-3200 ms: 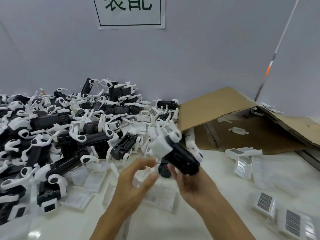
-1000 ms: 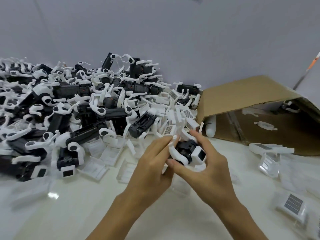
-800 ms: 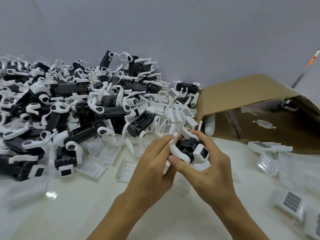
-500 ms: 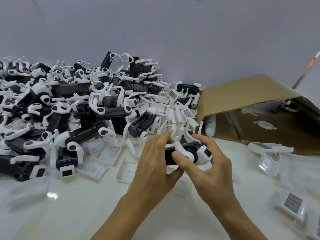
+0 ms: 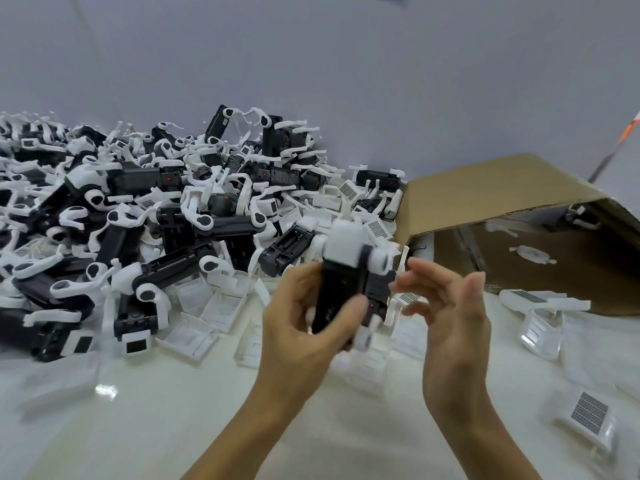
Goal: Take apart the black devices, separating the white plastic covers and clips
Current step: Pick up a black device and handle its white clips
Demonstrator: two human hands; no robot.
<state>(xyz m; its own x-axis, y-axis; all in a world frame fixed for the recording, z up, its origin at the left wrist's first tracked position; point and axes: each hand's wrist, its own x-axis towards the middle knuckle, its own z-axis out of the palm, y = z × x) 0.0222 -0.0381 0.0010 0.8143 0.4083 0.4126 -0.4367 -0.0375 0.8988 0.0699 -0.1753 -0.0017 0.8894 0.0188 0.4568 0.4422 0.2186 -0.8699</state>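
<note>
My left hand [image 5: 298, 327] grips a black device [image 5: 341, 296] upright above the table, its white cover [image 5: 346, 245] at the top and a white clip at its lower end. The device is blurred. My right hand [image 5: 450, 313] hovers just right of it with fingers spread and loosely bent, holding nothing; its fingertips are close to the device's side. A large heap of black devices with white clips [image 5: 156, 220] fills the left and middle of the table.
An open cardboard box [image 5: 491, 195] lies on its side at the right with a few white parts inside. Clear plastic covers [image 5: 221, 310] lie below the heap. Small solar-panel pieces [image 5: 588, 414] sit on the white table at the right.
The device has turned from lying across both hands to standing upright in my left hand. My right hand has let go and opened beside it.
</note>
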